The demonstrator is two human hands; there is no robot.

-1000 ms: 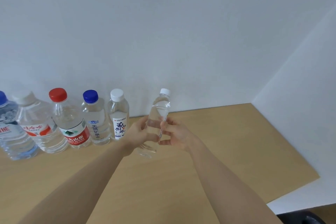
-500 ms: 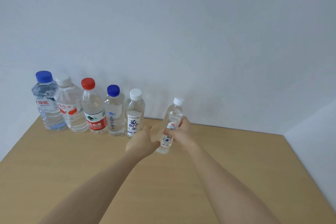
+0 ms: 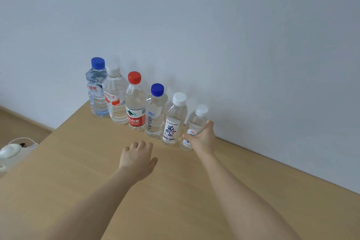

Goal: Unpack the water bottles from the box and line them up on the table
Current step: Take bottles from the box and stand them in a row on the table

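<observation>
Pale bare wall (image 3: 214, 25) fills the upper half, and a light wooden desk (image 3: 175, 200) runs along it. Along the desk's rear edge a close row stands, each of clear plastic, from the left: a large water bottle with a blue cap and red lettering (image 3: 96, 91), a rounded bottle with a white cap and orange-red label (image 3: 115, 95), a bottle with a red cap and red label (image 3: 135, 107), a slim bottle with a blue cap (image 3: 155, 115), a bottle with a white cap and a white label of dark characters (image 3: 174, 122), and at the right end a small bottle with a white cap (image 3: 196, 121).

My right hand (image 3: 202, 139) grips that small bottle round its lower half; the thumb lies on the label's left side and my fingers pass behind, mostly hidden. My hand covers much of its label, which I cannot read. Its base is down at the desk top just beside its neighbour; whether it bears fully on the wood I cannot tell.

My left hand (image 3: 137, 160) holds nothing, palm down, fingers loosely bent, over the desk in front of the row; whether it touches the wood is unclear.

Off the desk's left edge a white rounded object with a thin cord (image 3: 11, 150) is cut off by the frame, and I cannot make out what it is.
</observation>
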